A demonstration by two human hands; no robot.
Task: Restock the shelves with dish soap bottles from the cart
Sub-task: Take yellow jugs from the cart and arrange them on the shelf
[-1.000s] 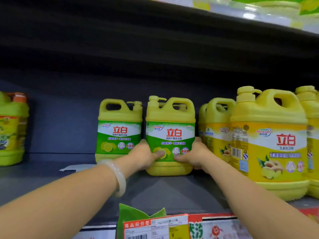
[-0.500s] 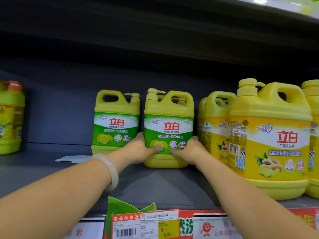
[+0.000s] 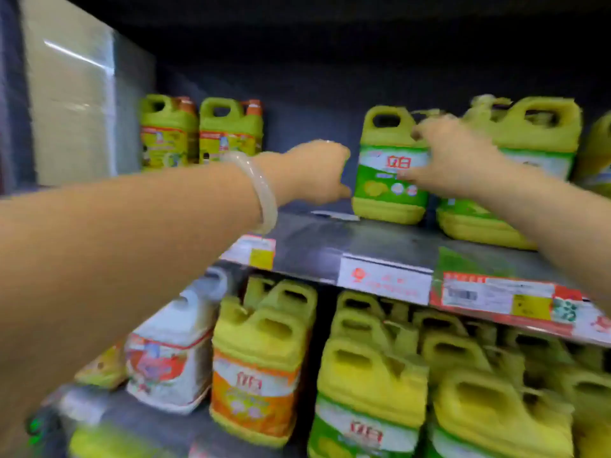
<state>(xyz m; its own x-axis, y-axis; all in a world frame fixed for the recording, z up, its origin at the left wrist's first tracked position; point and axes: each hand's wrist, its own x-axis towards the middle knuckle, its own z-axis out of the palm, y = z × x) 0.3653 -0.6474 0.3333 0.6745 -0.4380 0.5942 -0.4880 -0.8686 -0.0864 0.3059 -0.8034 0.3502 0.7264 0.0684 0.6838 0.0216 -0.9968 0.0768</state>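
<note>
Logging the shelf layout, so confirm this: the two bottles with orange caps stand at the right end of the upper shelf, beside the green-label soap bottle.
Not right. In the head view the two bottles with orange caps stand at the left end of the upper shelf, with a bare gap between them and the green-label soap bottle.

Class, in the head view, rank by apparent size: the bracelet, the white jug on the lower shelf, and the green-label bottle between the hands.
1. White jug, though it is nearer the camera.
2. Green-label bottle.
3. Bracelet.
</note>
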